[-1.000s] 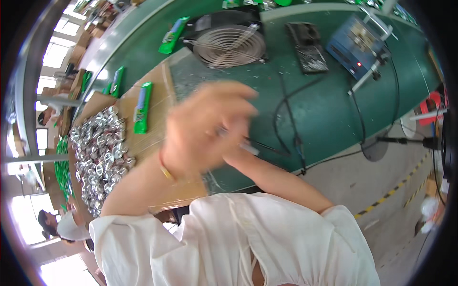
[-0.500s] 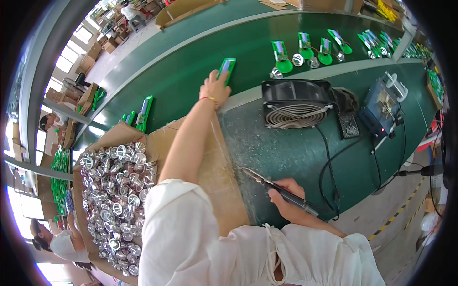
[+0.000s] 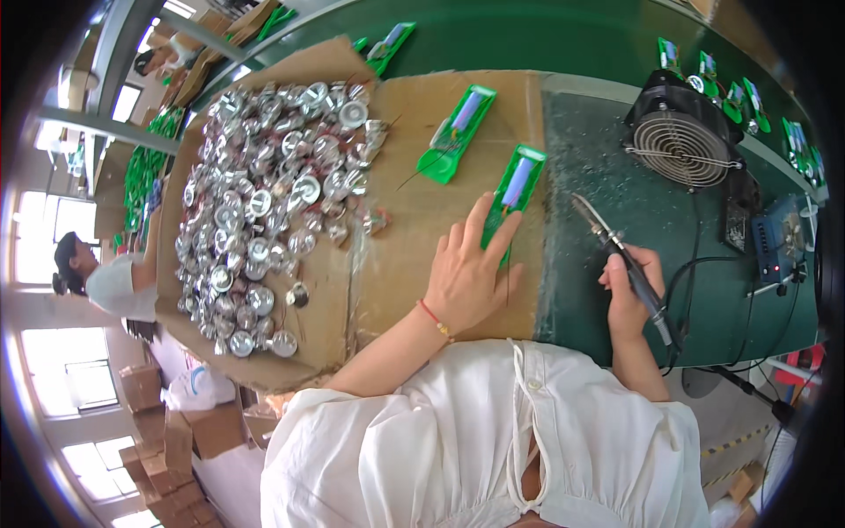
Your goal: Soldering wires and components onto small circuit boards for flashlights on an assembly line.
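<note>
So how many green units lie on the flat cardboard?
2: the nearer green unit, partly covered by the left hand; the farther green unit, beyond, to its left.

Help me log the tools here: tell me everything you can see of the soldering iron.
The soldering iron is slim: dark, plastic-looking handle, metal-looking shaft, narrow tip. The right grip holds the handle, slanting it so the tip points forward and left, over the green bench beside the cardboard. Whether the tip is hot or touches the bench cannot be told.
</note>
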A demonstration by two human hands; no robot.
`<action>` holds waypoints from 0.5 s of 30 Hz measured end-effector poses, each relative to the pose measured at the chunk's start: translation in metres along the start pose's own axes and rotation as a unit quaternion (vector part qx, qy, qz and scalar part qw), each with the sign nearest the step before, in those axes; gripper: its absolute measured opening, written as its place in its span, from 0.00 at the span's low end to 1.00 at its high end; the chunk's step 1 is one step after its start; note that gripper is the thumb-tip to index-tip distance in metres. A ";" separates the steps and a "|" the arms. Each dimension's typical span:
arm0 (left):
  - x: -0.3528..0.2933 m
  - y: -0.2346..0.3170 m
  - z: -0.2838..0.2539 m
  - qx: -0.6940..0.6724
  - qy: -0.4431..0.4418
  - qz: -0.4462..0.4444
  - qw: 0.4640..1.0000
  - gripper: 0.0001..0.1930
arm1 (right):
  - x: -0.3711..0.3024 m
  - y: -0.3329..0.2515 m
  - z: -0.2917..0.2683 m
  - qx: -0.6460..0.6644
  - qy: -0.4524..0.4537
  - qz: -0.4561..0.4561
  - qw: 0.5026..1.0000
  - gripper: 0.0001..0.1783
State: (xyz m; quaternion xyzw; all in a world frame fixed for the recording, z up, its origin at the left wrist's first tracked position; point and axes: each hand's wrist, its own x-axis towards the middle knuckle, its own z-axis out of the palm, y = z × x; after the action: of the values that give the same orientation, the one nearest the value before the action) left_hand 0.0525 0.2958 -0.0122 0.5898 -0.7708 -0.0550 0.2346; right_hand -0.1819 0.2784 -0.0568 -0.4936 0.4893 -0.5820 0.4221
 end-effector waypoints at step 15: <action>-0.012 -0.101 -0.052 0.071 0.156 -0.161 0.972 0.09 | -0.030 -0.042 -0.002 0.103 0.068 0.048 0.991 0.09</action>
State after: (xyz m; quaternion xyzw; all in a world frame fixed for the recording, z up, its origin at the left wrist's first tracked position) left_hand 0.1662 0.2864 -0.0065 0.7223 -0.6217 0.0554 0.2978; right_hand -0.1791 0.3146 -0.0203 -0.3832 0.4773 -0.6407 0.4636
